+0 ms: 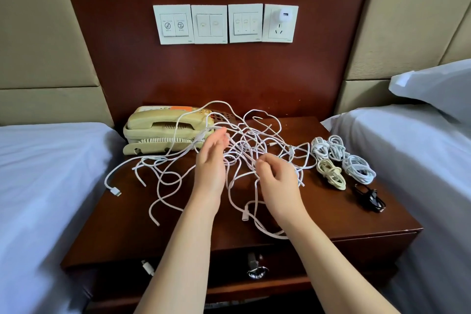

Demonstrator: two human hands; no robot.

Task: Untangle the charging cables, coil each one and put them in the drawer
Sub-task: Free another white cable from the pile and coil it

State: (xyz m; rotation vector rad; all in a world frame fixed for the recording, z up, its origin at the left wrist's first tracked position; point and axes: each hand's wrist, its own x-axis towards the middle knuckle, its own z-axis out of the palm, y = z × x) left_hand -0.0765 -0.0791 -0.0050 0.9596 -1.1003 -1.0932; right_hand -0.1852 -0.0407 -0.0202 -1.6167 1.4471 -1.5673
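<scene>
- Drawer [229, 262] front is nearest me, key [256, 271] in its lock. I cannot tell whether it is ajar, and I see no cable in it.
- Loose plug end [147, 266] dangles over the front edge of the nightstand [369, 224].
- Right hand [276, 178]: fingers curled, pinching a white strand at the near side of the tangle [244, 145].
- Left hand [211, 160]: fingers nearly straight, gripping nothing, fingertips pushed in among the strands.
- Tangle sprawls over the middle and left of the top. One flat plug [116, 191] lies close to the left edge.
- Done so far, by my reckoning: white coils [359, 168], cream coil [331, 173] and black coil [370, 197] sit bundled on the right, apart from the mess.
- Left to do: separate what remains, wind each cable, then move everything into the drawer. Roughly midway.
- Telephone [165, 130] at the back left has loops draped over it and may snag them when I pull.
- Beds flank both sides, left bed [38, 173] and right bed [407, 148].
- Farthest, on the wall: switch plates [209, 24] and a charger [284, 16] plugged into the socket.
</scene>
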